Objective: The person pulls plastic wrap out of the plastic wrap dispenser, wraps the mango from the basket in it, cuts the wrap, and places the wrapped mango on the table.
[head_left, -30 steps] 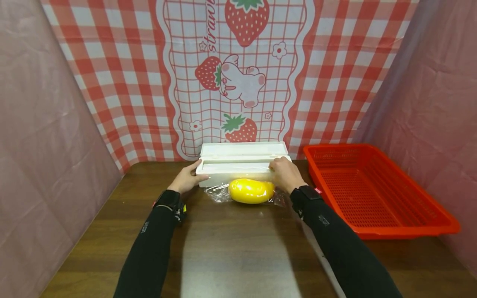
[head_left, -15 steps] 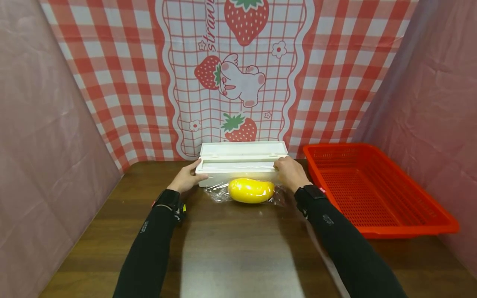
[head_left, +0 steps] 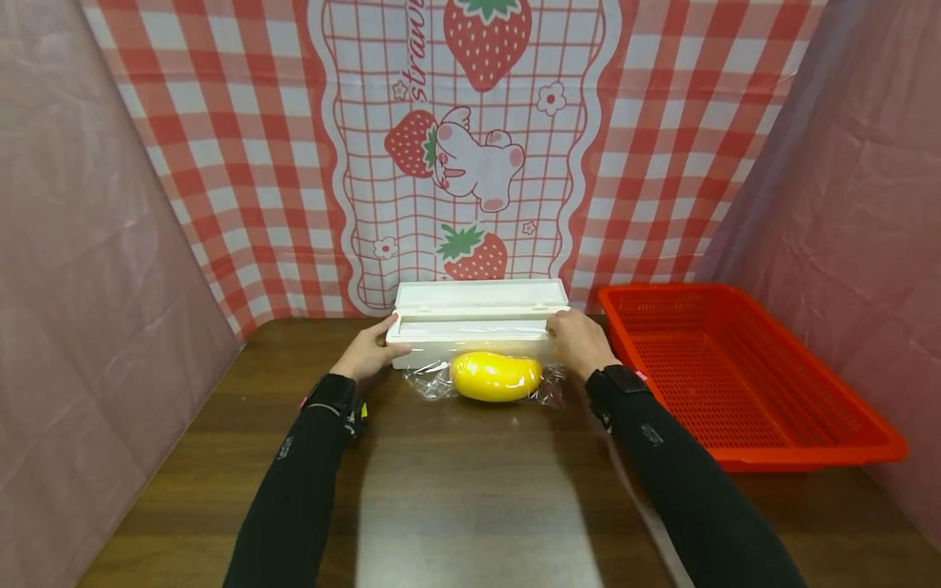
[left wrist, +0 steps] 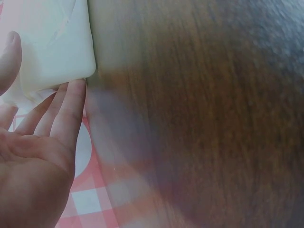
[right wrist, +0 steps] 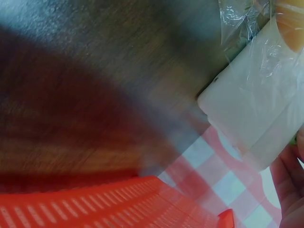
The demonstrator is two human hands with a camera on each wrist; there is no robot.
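Observation:
A white cling film dispenser (head_left: 434, 353) stands at the back of the table with its lid (head_left: 481, 292) raised. My left hand (head_left: 365, 351) holds its left end, thumb on the front and fingers against the end face. At the right end, my right hand (head_left: 581, 343) has its fingers curled at the top front edge, pinching the slide cutter; only a small green bit (right wrist: 294, 141) of it shows in the right wrist view. A glossy yellow, mango-shaped thing (head_left: 496, 377) lies against the dispenser's front, covered in clear cling film (head_left: 432, 382) that sticks out crumpled at both sides.
A red plastic basket (head_left: 735, 392) stands to the right, close to the right forearm. The brown wooden table (head_left: 470, 490) runs toward me. Behind hangs a red-and-white checked cloth (head_left: 279, 163), with pink cloth (head_left: 95, 245) on both sides.
My right hand has slid a little to the right along the dispenser's top edge, slowing at the end. My left hand, the dispenser and the yellow thing stay put.

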